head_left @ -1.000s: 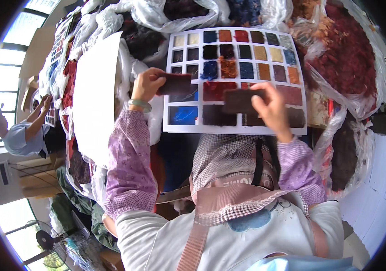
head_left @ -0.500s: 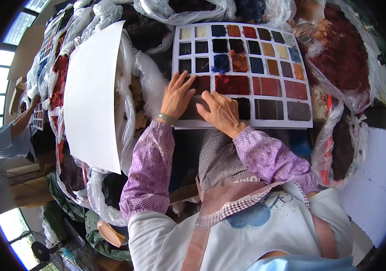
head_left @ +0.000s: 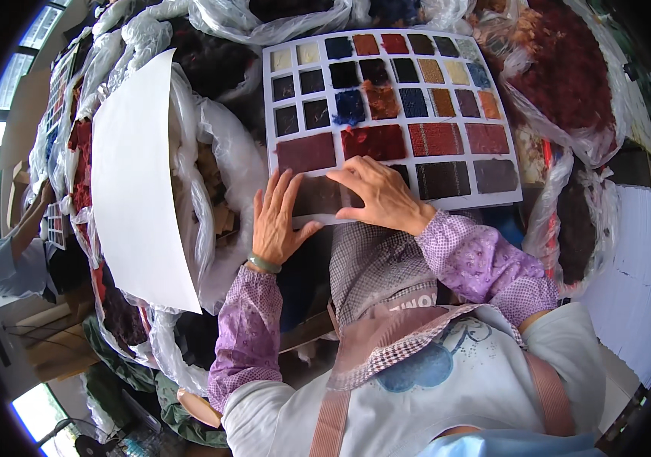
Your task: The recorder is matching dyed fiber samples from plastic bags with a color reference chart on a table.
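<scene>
A white sample board (head_left: pixel 485 199) with rows of coloured fabric and fibre swatches lies in front of me, its near edge above my lap. My left hand (head_left: pixel 276 217) is at the board's lower left corner, fingers stretched upward and thumb out along the near edge. My right hand (head_left: pixel 382 194) rests over the bottom row, thumb and index finger apart. Between the two hands is a dark brown swatch (head_left: pixel 316 196), partly covered by fingers. Above it sit a maroon swatch (head_left: pixel 306 152) and a fuzzy red swatch (head_left: pixel 373 142). Neither hand grasps anything visible.
A large white sheet (head_left: pixel 135 183) stands to the left against clear plastic bags (head_left: pixel 226 137). Dark red fibre (head_left: pixel 569 84) fills a bag at the far right, above pale flat boards (head_left: pixel 630 282). Another person (head_left: pixel 13 259) works at the far left.
My left hand has slid down off the maroon swatch to the board's lower left corner, uncovering that swatch. My right hand has shifted slightly right. The board appears further left in view.
</scene>
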Available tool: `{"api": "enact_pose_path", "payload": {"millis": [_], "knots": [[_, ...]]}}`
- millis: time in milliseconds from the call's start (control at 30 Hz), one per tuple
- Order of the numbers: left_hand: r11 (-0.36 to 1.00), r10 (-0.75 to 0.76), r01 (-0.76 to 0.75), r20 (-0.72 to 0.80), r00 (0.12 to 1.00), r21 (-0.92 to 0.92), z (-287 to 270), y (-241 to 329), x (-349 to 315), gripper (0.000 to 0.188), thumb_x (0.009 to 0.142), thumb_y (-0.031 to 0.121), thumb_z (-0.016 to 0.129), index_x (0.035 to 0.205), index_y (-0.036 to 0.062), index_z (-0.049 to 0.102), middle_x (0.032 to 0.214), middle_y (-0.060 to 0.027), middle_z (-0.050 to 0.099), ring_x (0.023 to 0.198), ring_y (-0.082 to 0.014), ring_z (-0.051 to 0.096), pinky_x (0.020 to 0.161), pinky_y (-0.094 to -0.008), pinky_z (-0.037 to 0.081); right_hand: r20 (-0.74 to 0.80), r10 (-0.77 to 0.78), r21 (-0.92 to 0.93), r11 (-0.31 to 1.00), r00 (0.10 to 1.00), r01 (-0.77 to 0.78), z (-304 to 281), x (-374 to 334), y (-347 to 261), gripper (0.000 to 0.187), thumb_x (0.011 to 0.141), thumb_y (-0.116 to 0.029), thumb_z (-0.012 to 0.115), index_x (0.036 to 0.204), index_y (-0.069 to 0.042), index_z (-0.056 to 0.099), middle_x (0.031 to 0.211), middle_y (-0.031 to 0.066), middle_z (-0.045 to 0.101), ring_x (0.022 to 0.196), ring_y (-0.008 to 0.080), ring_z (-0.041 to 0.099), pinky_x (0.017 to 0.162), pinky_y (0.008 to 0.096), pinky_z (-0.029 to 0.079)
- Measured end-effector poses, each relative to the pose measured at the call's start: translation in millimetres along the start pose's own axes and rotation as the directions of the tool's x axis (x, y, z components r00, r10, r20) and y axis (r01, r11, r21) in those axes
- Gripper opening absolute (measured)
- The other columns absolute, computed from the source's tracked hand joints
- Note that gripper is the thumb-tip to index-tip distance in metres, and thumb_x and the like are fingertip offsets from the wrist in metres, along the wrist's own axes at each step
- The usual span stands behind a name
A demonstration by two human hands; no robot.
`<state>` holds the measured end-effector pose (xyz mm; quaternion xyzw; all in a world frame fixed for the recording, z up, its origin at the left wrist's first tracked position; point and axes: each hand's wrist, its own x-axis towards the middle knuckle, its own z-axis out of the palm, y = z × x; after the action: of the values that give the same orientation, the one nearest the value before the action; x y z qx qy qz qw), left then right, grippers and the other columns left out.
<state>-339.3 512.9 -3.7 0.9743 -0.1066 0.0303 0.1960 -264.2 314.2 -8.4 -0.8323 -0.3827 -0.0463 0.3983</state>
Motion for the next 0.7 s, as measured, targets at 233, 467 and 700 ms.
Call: {"api": "enact_pose_path", "payload": {"millis": [233, 467, 700], "knots": [[0.99, -0.009, 0.015, -0.04, 0.999, 0.141, 19.8, 20.1, -7.5, 0.063, 0.077, 0.041, 0.053, 0.132, 0.0183, 0.032, 0.135, -0.0105, 0.028, 0.127, -0.0273, 0.023, 0.098, -0.0513, 0.021, -0.027, -0.008, -0.185, 0.983, 1.0, 0.002, 13.2, 8.4, -3.9, 0.024, 0.064, -0.02, 0.07, 0.086, -0.012, 0.063, 0.079, 0.0009, 0.048, 0.075, 0.0154, 0.051, 0.059, 0.0297, 0.046], [0.972, -0.056, 0.063, -0.037, 0.998, 0.225, 9.6, 23.3, -8.7, 0.059, 0.075, 0.033, 0.059, 0.127, 0.0148, 0.038, 0.13, -0.0092, 0.039, 0.123, -0.0226, 0.032, 0.095, -0.0497, 0.026, 0.209, -0.006, -0.056, 0.998, 0.978, 0.018, -0.4, 24.0, 2.3, 0.014, 0.07, -0.022, 0.063, 0.081, -0.015, 0.066, 0.082, 0.0031, 0.054, 0.074, 0.0188, 0.057, 0.061, 0.0295, 0.047], [0.991, -0.088, 0.079, 0.082, 0.993, 0.105, -11.3, 37.1, 30.1, 0.061, 0.076, 0.038, 0.058, 0.129, 0.0185, 0.035, 0.131, -0.0092, 0.039, 0.126, -0.0228, 0.028, 0.095, -0.0555, 0.021, -0.176, 0.132, -0.101, 0.983, 0.975, -0.152, -164.0, 58.7, 132.4, 0.014, 0.074, -0.022, 0.058, 0.082, -0.013, 0.066, 0.077, 0.0061, 0.061, 0.071, 0.0226, 0.059, 0.063, 0.0316, 0.046]]}}
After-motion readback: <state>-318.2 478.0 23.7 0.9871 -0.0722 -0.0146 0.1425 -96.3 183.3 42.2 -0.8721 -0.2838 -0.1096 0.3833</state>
